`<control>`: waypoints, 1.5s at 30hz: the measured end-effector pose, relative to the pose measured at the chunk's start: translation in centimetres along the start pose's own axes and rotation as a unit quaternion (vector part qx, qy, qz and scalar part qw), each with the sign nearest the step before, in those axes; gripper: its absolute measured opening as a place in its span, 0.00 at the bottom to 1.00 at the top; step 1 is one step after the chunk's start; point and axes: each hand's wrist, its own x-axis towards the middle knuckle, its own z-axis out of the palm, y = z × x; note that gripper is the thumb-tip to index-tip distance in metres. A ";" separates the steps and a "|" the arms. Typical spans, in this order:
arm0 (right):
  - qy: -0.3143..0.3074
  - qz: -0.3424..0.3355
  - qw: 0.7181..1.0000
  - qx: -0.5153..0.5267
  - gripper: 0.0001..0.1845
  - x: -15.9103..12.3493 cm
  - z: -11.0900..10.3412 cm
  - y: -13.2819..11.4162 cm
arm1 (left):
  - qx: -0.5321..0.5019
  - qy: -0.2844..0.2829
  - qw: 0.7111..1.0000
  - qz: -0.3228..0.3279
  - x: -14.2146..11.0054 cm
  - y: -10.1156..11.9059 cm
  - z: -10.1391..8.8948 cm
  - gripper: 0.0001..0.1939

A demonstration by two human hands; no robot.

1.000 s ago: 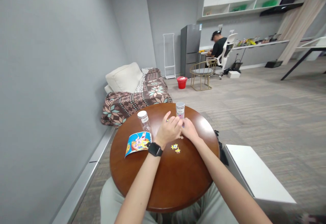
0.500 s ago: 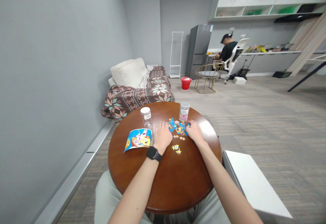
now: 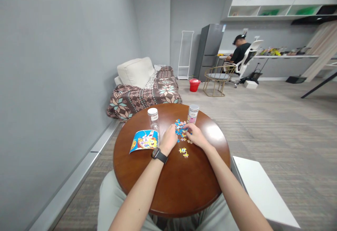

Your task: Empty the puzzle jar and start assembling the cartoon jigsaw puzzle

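A heap of small blue and multicoloured jigsaw pieces [image 3: 180, 126] lies near the far middle of the round wooden table [image 3: 171, 189]. At its left edge rests my left hand [image 3: 169, 140], wearing a black watch; its fingers look loosely curved, tips partly hidden, with nothing visible in them. My right hand [image 3: 197, 136] reaches over the heap from the right, fingers stretched out and apart, touching pieces. Closer to me lie a few yellow joined pieces [image 3: 183, 152]. A curled cartoon picture sheet [image 3: 144, 140] lies left of my left hand.
A clear jar with a white lid [image 3: 153, 119] stands behind the sheet. Behind my right hand stands a labelled jar with a silvery lid [image 3: 193, 114]. A white box-like surface [image 3: 260, 185] is right of the table. A person [image 3: 239, 52] sits at the far counter.
My right hand has moved left, from the heap's right edge over the pieces. My left hand has turned from lying flat to a more curved pose at the heap. The view has shifted slightly.
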 end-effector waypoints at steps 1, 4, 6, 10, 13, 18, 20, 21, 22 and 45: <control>0.005 -0.006 1.000 -0.002 0.14 0.0 -0.1 0.0 | -0.007 0.007 1.000 0.004 0.1 -0.2 0.0 0.22; 0.024 0.006 1.000 -0.017 0.14 0.0 -0.2 0.0 | -0.016 0.025 0.999 0.015 0.2 -0.7 0.0 0.21; 0.025 0.027 0.999 -0.029 0.14 0.0 -0.3 0.0 | -0.022 0.032 0.999 0.018 0.2 -0.9 0.1 0.20; -0.013 0.067 0.997 -0.032 0.13 -0.2 -0.5 0.0 | -0.045 0.036 0.998 -0.001 0.6 -1.5 0.5 0.19; -0.019 0.066 0.997 -0.026 0.11 -0.2 -0.6 -0.2 | -0.061 0.045 0.997 -0.015 0.9 -1.9 1.0 0.19; -0.025 0.064 0.997 -0.041 0.09 -0.1 -0.7 -0.2 | -0.069 0.055 0.996 -0.031 1.0 -2.0 1.3 0.18; -0.024 0.055 0.997 -0.044 0.09 -0.1 -0.7 -0.1 | -0.078 0.052 0.995 -0.041 1.0 -1.8 1.2 0.18; -0.022 0.048 0.998 -0.043 0.09 -0.2 -0.6 -0.1 | -0.085 0.049 0.994 -0.047 1.0 -1.7 1.1 0.19; -0.020 0.041 0.998 -0.040 0.09 -0.2 -0.6 -0.1 | -0.092 0.047 0.993 -0.052 1.0 -1.6 1.1 0.19; -0.081 0.017 0.997 0.000 0.13 -0.2 -1.0 -1.8 | -0.122 0.012 0.992 -0.034 1.3 -1.6 1.1 0.16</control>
